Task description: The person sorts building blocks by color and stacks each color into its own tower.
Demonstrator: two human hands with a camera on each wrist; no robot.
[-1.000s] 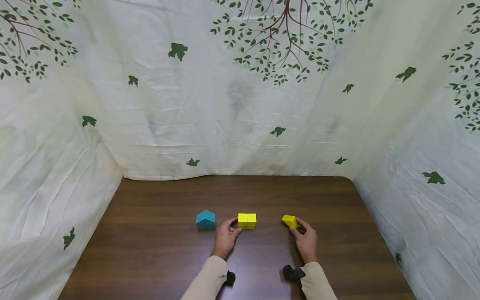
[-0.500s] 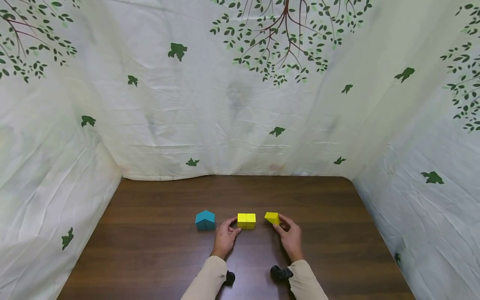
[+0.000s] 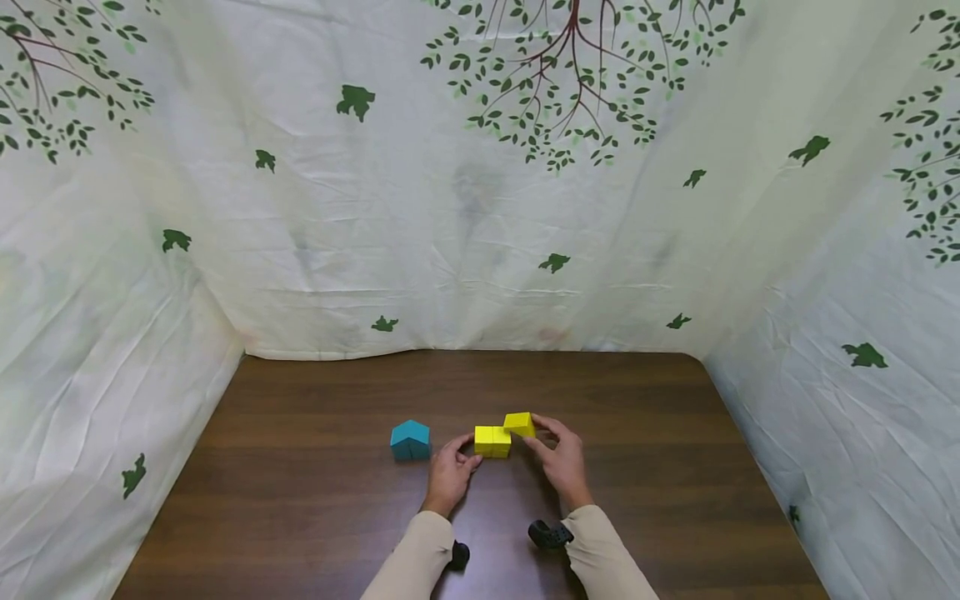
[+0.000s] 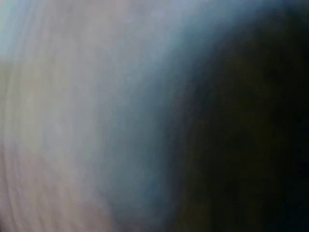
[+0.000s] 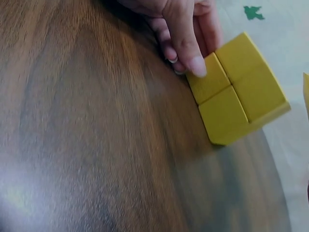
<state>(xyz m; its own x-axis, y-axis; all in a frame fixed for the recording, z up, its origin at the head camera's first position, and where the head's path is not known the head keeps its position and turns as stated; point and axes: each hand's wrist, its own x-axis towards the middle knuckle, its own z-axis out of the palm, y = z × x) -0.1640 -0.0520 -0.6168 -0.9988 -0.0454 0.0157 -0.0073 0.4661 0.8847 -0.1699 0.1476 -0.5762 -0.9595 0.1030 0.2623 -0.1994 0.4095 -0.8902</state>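
Two yellow cubes (image 3: 492,442) stand side by side on the brown table (image 3: 315,517). My left hand (image 3: 450,477) grips the left cube, its thumb on the front face. In the right wrist view, that thumb (image 5: 197,65) lies against the cubes' front. My right hand (image 3: 564,463) pinches a yellow wedge-shaped block (image 3: 519,424) by its right side. This block is raised, its left end overlapping the right cube's top corner in the head view. A yellow edge shows at the right border of the right wrist view. The left wrist view is a blur.
A blue block shape with a peaked top (image 3: 410,441) stands to the left of my left hand. Black wrist devices (image 3: 550,533) hang below both sleeves. White curtains (image 3: 480,217) with leaf prints enclose the table's back and sides.
My right hand has carried the yellow wedge-shaped block leftward and a little up, from well right of the cubes to their right top corner. The left hand stays on the cubes.
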